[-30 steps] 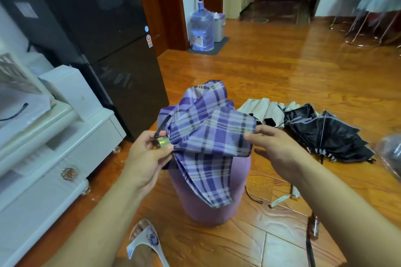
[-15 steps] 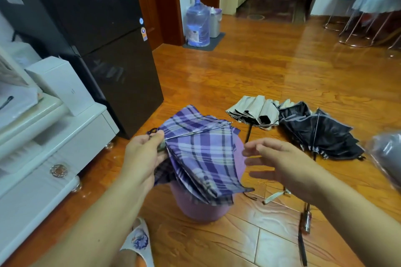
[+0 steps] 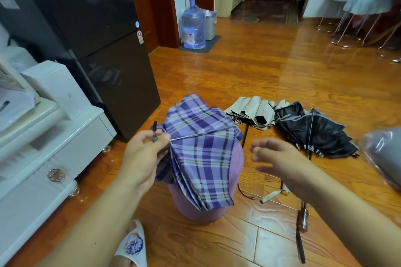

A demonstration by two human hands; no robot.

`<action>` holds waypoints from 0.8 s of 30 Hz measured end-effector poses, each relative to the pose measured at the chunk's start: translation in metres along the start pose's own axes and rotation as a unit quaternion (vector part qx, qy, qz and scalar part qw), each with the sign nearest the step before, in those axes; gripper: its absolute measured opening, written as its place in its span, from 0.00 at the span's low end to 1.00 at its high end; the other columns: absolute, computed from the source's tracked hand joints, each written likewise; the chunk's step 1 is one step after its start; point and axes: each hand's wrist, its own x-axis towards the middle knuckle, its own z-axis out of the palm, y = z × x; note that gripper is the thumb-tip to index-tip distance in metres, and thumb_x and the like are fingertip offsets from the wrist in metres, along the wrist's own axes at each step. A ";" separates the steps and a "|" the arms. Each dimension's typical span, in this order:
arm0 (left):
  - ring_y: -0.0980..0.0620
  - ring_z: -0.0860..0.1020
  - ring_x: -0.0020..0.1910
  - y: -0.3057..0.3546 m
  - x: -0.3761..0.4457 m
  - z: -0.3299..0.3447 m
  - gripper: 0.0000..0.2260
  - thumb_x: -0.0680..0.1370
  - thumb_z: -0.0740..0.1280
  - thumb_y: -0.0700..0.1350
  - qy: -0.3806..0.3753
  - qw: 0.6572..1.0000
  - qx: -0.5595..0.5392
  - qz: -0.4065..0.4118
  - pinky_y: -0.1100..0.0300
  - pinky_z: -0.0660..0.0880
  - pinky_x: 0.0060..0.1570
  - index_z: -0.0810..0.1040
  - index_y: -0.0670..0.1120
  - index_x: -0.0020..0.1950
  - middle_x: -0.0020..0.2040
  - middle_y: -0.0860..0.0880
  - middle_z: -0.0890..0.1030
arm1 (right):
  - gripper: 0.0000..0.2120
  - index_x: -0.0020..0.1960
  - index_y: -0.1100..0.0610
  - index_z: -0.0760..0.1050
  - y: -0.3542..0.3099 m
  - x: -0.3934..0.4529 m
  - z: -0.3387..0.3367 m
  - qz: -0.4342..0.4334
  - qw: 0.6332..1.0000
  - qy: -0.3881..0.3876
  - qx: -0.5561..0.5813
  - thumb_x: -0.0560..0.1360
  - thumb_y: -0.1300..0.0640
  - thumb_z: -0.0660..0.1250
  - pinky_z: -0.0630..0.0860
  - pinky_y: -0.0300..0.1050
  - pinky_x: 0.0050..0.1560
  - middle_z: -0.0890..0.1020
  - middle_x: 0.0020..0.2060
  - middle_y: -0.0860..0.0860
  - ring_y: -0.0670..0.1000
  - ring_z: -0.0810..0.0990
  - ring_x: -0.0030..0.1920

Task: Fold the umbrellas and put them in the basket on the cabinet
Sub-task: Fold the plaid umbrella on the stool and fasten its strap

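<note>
A purple plaid umbrella (image 3: 201,154), collapsed with its folds hanging loose, is held over a purple stool (image 3: 206,208). My left hand (image 3: 144,158) pinches its top end near the tip. My right hand (image 3: 280,160) hovers to the right of the cloth, fingers relaxed and holding nothing. On the floor behind lie a beige umbrella (image 3: 251,110) and a black umbrella (image 3: 312,130), both half collapsed with their shafts pointing toward me. The basket is not in view.
A white cabinet (image 3: 43,158) with a white box (image 3: 56,86) on it stands at the left, beside a black fridge (image 3: 104,54). A water bottle (image 3: 193,26) stands by the doorway. Chairs are at the far right, my slippered foot (image 3: 132,245) below.
My right hand has let go of the plaid cloth and drawn away to the right. The umbrella's folds have dropped lower over the stool. My left hand keeps its hold.
</note>
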 end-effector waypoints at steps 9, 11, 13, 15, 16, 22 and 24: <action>0.55 0.83 0.55 -0.006 -0.015 0.001 0.13 0.75 0.72 0.28 -0.197 0.948 0.216 0.123 0.64 0.78 0.57 0.79 0.40 0.57 0.53 0.48 0.85 | 0.13 0.56 0.54 0.82 -0.020 0.005 -0.020 -0.110 0.992 0.018 -0.066 0.81 0.46 0.66 0.77 0.58 0.63 0.86 0.52 0.50 0.52 0.83 0.55; 0.55 0.83 0.55 -0.009 -0.016 0.004 0.13 0.75 0.72 0.28 -0.199 0.943 0.233 0.128 0.65 0.77 0.57 0.79 0.39 0.57 0.54 0.49 0.85 | 0.21 0.50 0.64 0.78 -0.015 0.006 -0.022 -0.109 0.993 0.040 -0.001 0.79 0.44 0.68 0.75 0.66 0.63 0.83 0.52 0.62 0.65 0.80 0.56; 0.55 0.83 0.55 -0.011 -0.016 0.005 0.12 0.75 0.72 0.29 -0.185 0.941 0.249 0.134 0.64 0.77 0.57 0.79 0.41 0.56 0.53 0.49 0.85 | 0.18 0.41 0.62 0.74 -0.015 0.007 -0.027 -0.093 0.989 0.044 0.106 0.80 0.49 0.69 0.78 0.58 0.57 0.82 0.46 0.61 0.62 0.81 0.51; 0.52 0.83 0.54 -0.012 -0.014 0.005 0.12 0.76 0.73 0.31 -0.162 0.936 0.276 0.143 0.59 0.78 0.58 0.80 0.44 0.54 0.52 0.48 0.85 | 0.13 0.39 0.59 0.70 -0.017 0.006 -0.031 -0.075 0.976 0.002 0.202 0.76 0.56 0.72 0.77 0.49 0.49 0.77 0.43 0.59 0.58 0.77 0.46; 0.50 0.83 0.53 -0.014 -0.013 0.004 0.11 0.76 0.74 0.34 -0.146 0.932 0.297 0.151 0.54 0.78 0.59 0.80 0.47 0.54 0.52 0.48 0.85 | 0.11 0.42 0.59 0.70 -0.018 0.004 -0.033 -0.064 0.967 -0.024 0.245 0.73 0.59 0.72 0.79 0.49 0.46 0.75 0.44 0.60 0.59 0.77 0.46; 0.62 0.80 0.48 -0.019 -0.021 0.012 0.09 0.77 0.74 0.40 -0.065 0.903 0.360 0.226 0.65 0.74 0.47 0.79 0.50 0.53 0.48 0.55 0.82 | 0.19 0.67 0.63 0.73 -0.011 -0.009 -0.023 0.052 0.968 -0.078 0.233 0.77 0.59 0.69 0.83 0.52 0.45 0.85 0.56 0.61 0.60 0.85 0.55; 0.68 0.77 0.47 -0.019 -0.023 0.016 0.09 0.77 0.74 0.40 -0.041 0.895 0.373 0.242 0.75 0.69 0.43 0.79 0.50 0.54 0.48 0.58 0.81 | 0.20 0.69 0.58 0.72 -0.009 -0.010 -0.021 0.045 0.966 -0.035 0.251 0.78 0.63 0.68 0.83 0.52 0.48 0.85 0.55 0.60 0.59 0.85 0.55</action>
